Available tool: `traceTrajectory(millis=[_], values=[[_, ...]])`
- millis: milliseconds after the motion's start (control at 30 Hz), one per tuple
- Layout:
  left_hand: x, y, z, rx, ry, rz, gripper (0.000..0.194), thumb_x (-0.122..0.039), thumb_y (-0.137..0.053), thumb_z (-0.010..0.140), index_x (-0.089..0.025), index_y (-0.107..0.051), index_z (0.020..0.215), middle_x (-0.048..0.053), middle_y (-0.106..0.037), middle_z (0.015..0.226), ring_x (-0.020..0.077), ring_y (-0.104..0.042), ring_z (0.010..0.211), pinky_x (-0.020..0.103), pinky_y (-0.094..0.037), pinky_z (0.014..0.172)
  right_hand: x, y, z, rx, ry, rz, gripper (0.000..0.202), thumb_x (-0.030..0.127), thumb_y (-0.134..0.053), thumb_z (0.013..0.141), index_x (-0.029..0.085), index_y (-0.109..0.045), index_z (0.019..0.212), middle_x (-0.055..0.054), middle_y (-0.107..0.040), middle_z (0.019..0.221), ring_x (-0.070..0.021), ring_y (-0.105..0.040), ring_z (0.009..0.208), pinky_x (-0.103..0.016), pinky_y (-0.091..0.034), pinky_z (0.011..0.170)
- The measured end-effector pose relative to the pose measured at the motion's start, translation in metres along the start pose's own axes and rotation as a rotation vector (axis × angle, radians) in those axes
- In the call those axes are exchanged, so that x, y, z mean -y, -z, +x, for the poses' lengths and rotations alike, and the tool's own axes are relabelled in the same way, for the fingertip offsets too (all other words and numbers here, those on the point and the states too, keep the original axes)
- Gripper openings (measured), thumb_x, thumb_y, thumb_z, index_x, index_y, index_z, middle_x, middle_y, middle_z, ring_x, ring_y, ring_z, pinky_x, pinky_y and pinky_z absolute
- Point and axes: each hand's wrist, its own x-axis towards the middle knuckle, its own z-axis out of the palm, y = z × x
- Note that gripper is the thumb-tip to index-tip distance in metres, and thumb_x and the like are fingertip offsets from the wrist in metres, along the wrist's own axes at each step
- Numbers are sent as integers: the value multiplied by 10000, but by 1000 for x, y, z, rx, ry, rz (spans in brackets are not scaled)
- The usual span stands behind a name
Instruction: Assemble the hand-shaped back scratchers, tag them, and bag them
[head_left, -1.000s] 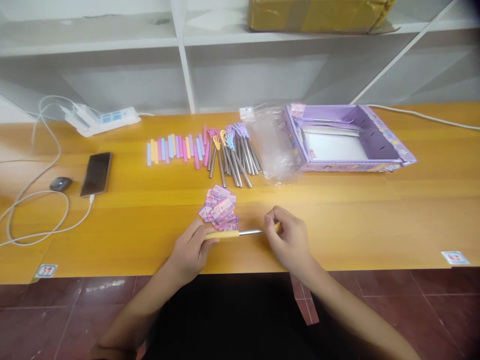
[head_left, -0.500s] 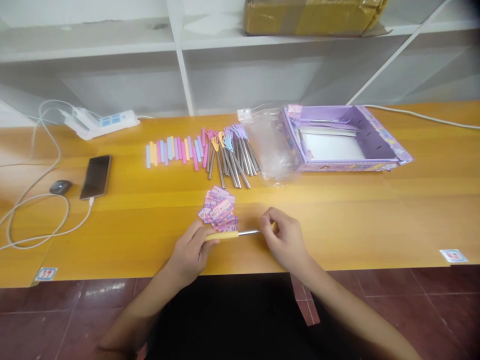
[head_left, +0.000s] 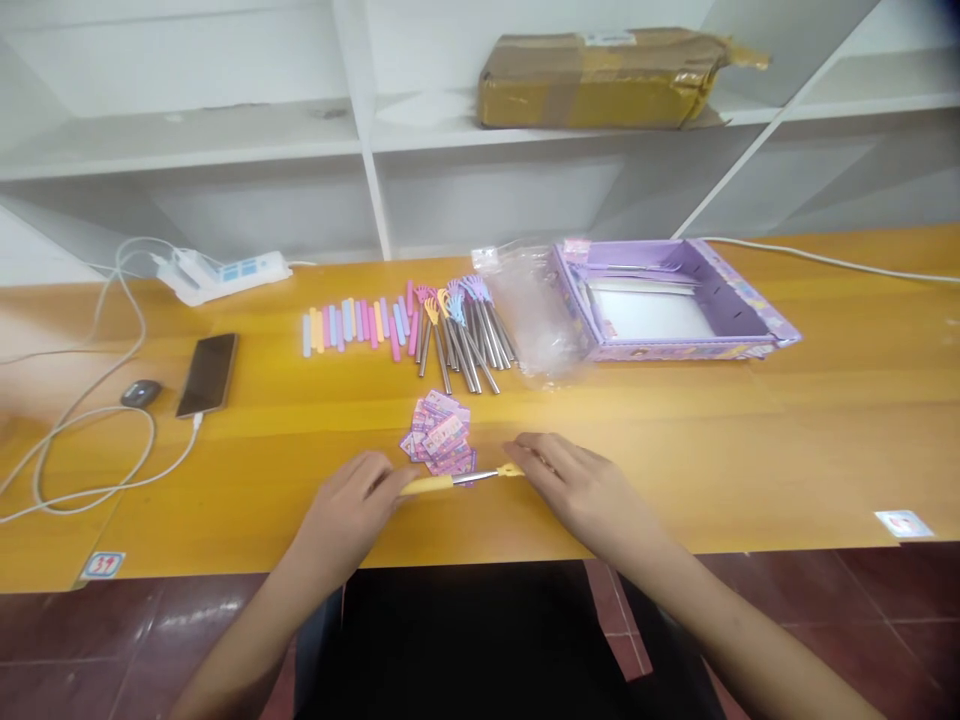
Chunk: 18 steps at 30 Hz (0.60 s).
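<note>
Between my two hands lies a back scratcher (head_left: 474, 477) with a yellow handle sleeve, a short metal shaft and a yellow claw head. My left hand (head_left: 358, 505) pinches the end of the yellow sleeve. At the other end, the fingers of my right hand (head_left: 574, 485) close on the claw head, hiding part of it. Just behind the shaft is a loose pile of pink and purple printed cards (head_left: 444, 432). Farther back lie several metal rods with coloured claw heads (head_left: 466, 330), beside a row of coloured handle sleeves (head_left: 356, 325).
A clear plastic bag (head_left: 532, 315) touches a purple display box (head_left: 675, 348) at the back right. To the left are a phone (head_left: 208, 375), a small black object (head_left: 141, 393), cables and a power strip (head_left: 236, 278). A taped carton (head_left: 600, 85) sits on the shelf.
My right hand has shifted its hold, so more of the yellow claw head shows. My left hand has slid left toward the sleeve's end. The camera has tilted up slightly.
</note>
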Motion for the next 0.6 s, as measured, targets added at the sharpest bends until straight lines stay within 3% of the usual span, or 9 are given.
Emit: traceTrajectory(millis=[67, 200, 400, 500, 600], values=[[-1, 0, 3, -21, -78, 72, 260, -135, -520, 1144, -168, -670, 1354, 16, -628, 878, 188, -587, 774, 320, -476, 713, -1, 4, 6, -52, 32, -11, 301, 40, -457, 1120, 106, -653, 1339, -140, -752, 1077, -247, -705, 928, -371, -579, 797], [-5, 1, 9, -34, -168, 127, 297, -171, -615, 1119, -141, -656, 1412, 37, -702, 900, 209, -641, 809, 354, -498, 747, 1, 12, 13, -124, 96, 50, 233, 88, -501, 1143, 117, -678, 1292, -109, -756, 987, -232, -666, 890, -371, -528, 802], [-3, 0, 16, -55, -151, 180, 223, -66, -612, 1079, -93, -689, 1286, 76, -752, 943, 215, -661, 795, 365, -514, 722, 3, 8, 10, -166, 11, 73, 139, 96, -558, 1136, 156, -680, 1168, -63, -756, 948, -203, -645, 856, -360, -492, 812], [15, 8, 11, -71, -139, 215, 252, -43, -604, 1070, -83, -682, 1306, 109, -778, 1012, 238, -685, 861, 384, -556, 758, -20, 8, -6, -192, -64, 35, 157, 71, -588, 1108, 174, -688, 1172, -67, -769, 967, -204, -676, 870, -349, -511, 815], [53, 31, -9, -81, -117, 239, 255, -58, -599, 1083, -132, -684, 1311, 106, -797, 1073, 243, -720, 951, 402, -602, 850, -72, 22, -46, -275, -139, -83, 191, 82, -675, 1066, 219, -722, 1190, -66, -813, 1014, -208, -753, 925, -342, -559, 870]])
